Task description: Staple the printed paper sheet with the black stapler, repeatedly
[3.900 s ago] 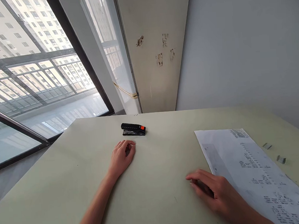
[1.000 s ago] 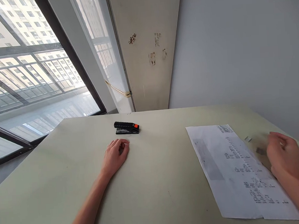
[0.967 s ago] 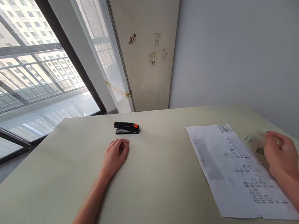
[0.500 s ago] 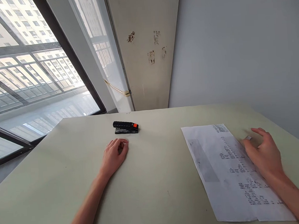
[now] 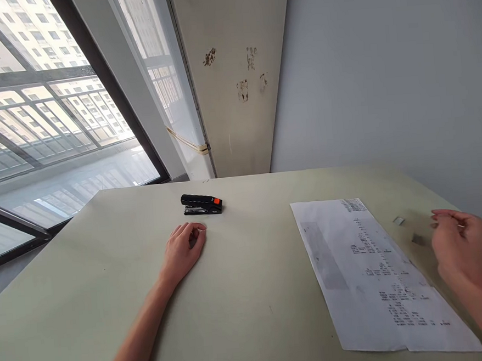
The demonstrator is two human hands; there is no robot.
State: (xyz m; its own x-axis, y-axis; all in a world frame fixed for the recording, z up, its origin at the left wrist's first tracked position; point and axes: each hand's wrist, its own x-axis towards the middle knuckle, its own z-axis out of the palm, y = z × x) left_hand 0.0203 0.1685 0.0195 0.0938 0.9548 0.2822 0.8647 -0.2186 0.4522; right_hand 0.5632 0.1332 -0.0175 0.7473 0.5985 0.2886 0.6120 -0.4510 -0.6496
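On the pale-green table (image 5: 241,307), my left grip (image 5: 185,250) and right grip (image 5: 463,244) curl half-closed, contents unclear; small flat grey pieces (image 5: 398,220) (image 5: 417,239) want light pinching.

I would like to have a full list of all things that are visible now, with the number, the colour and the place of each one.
Table: one, pale green, across the lower view
Stapler: one, black with an orange-red patch, far part of the table, beyond the left hand
Printed sheets: at least one, white, right part of the table
Small staple strips, as they seem: two, grey, right of the paper
Window: one, dark frame, left side
Panel: one, beige with brown marks, behind the table
Cord: one, cream, at the panel's left edge
Wall: one, grey-blue, right side
Left hand: one, bare, on the table near the stapler
Right hand: one, bare, right of the strips
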